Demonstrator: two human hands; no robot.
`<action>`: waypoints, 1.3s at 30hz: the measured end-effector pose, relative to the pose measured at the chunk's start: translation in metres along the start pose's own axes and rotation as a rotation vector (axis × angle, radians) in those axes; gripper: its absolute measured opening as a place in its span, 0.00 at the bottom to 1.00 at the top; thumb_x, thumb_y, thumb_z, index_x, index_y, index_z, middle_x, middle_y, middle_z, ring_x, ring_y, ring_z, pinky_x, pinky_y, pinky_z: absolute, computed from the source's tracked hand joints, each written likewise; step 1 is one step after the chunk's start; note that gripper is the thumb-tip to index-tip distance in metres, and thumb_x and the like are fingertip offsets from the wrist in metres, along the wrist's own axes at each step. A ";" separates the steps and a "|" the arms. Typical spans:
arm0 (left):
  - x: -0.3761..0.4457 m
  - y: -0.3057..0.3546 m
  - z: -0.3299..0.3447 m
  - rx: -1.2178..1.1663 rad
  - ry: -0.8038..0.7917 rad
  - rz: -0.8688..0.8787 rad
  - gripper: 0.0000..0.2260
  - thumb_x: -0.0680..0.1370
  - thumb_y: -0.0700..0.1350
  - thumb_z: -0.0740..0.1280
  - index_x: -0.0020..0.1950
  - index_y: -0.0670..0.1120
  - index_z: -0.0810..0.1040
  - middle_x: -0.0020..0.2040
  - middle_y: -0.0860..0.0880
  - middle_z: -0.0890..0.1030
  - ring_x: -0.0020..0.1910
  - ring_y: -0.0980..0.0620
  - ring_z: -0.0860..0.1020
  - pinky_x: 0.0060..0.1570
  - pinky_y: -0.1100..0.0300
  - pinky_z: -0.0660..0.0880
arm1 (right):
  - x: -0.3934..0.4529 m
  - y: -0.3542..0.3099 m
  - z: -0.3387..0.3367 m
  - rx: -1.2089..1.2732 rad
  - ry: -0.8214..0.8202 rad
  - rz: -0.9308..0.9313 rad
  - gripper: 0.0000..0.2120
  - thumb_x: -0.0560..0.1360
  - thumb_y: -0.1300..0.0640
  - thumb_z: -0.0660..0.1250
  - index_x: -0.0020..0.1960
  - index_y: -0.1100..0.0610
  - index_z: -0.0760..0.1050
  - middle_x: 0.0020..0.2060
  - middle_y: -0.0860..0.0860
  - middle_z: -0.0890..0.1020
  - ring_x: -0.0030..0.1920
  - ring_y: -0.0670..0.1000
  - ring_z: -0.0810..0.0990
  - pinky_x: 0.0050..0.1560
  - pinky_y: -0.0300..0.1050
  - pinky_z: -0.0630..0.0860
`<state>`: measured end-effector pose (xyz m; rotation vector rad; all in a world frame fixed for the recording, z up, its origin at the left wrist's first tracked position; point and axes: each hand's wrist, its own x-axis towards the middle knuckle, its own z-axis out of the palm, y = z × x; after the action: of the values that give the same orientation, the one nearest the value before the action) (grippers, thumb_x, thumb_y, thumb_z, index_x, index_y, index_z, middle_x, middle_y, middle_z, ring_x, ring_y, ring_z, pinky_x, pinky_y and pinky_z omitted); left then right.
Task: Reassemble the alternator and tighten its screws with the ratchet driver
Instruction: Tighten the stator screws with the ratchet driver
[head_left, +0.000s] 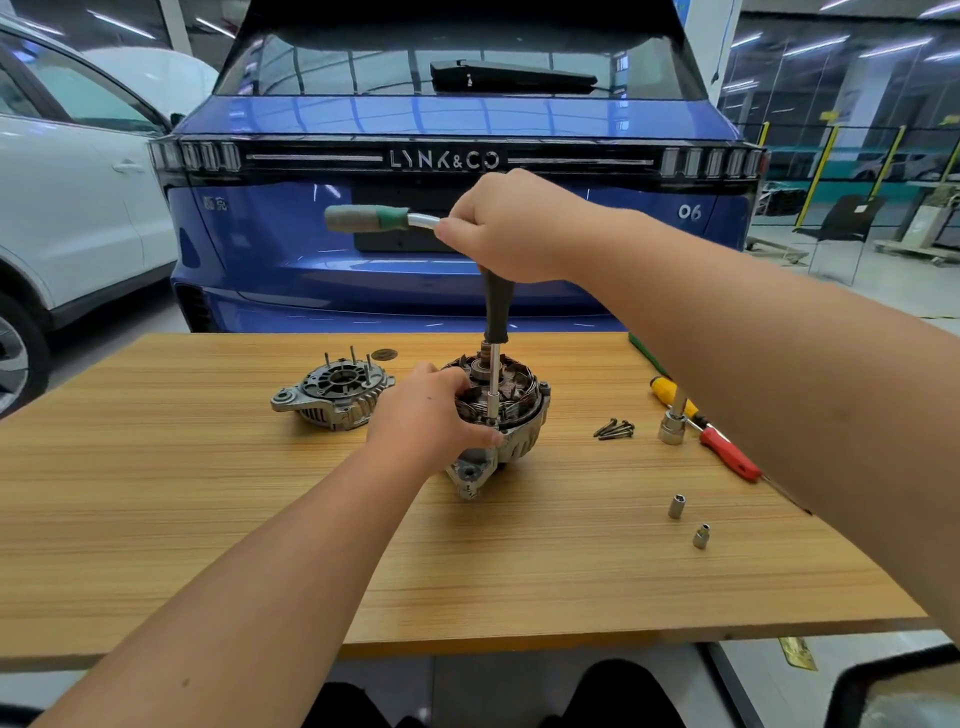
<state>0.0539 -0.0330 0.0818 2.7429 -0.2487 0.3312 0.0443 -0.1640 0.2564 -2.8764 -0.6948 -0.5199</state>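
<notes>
Alternator body (511, 410) stands on the wooden table (208, 519), a little behind the table's middle, windings and shaft end facing up. All positions below are taken from this body.

Left hand (426, 415): fingers curled round the body's left flank, thumb across the front rim, holding it.

Right hand (504, 228): directly above the body, fingers closed round the top of the ratchet driver (496, 312). Driver's black grip and steel shank run straight down; the shank tip sits at the body's front rim, just beside the left thumb. Whether it is seated on a screw cannot be told. A green-and-grey handle (366, 218) sticks out leftward from the right fist.

Left of the body, close but apart: the detached end cover (335, 395), lying flat with studs upward. A small dark disc (384, 355) lies behind it, near the far edge.

Right of the body: a small heap of dark screws (615, 429). Further right, a large socket (672, 428) resting against a red-and-yellow screwdriver (727, 452) near the table's right edge. Two small sockets (676, 506) stand right-front of the body.

The widest bare stretch of board lies in front of the body, up to the near edge. Behind the far edge is a blue car (467, 130); a white car (67, 197) stands to its left.
</notes>
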 end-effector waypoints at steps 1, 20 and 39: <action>0.000 0.000 0.000 0.002 -0.001 -0.002 0.38 0.65 0.70 0.75 0.71 0.58 0.73 0.53 0.57 0.66 0.50 0.53 0.71 0.39 0.56 0.71 | 0.003 0.000 -0.001 0.036 -0.009 0.061 0.19 0.83 0.49 0.57 0.36 0.55 0.69 0.33 0.58 0.78 0.31 0.52 0.67 0.34 0.45 0.63; 0.000 -0.002 0.001 -0.008 0.012 0.001 0.36 0.65 0.70 0.75 0.70 0.58 0.73 0.53 0.57 0.67 0.56 0.49 0.75 0.43 0.55 0.73 | -0.016 0.009 0.037 1.952 0.169 0.639 0.08 0.81 0.50 0.63 0.53 0.54 0.76 0.37 0.45 0.84 0.41 0.48 0.82 0.63 0.61 0.65; -0.001 -0.002 -0.001 -0.010 -0.001 0.000 0.37 0.64 0.71 0.75 0.70 0.58 0.73 0.53 0.57 0.67 0.57 0.48 0.75 0.44 0.54 0.74 | -0.034 0.005 0.062 0.493 0.759 -0.086 0.09 0.80 0.65 0.66 0.56 0.64 0.82 0.57 0.55 0.84 0.60 0.56 0.80 0.62 0.51 0.76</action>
<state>0.0531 -0.0306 0.0817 2.7338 -0.2501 0.3278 0.0367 -0.1697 0.1857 -1.9765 -0.6752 -1.1646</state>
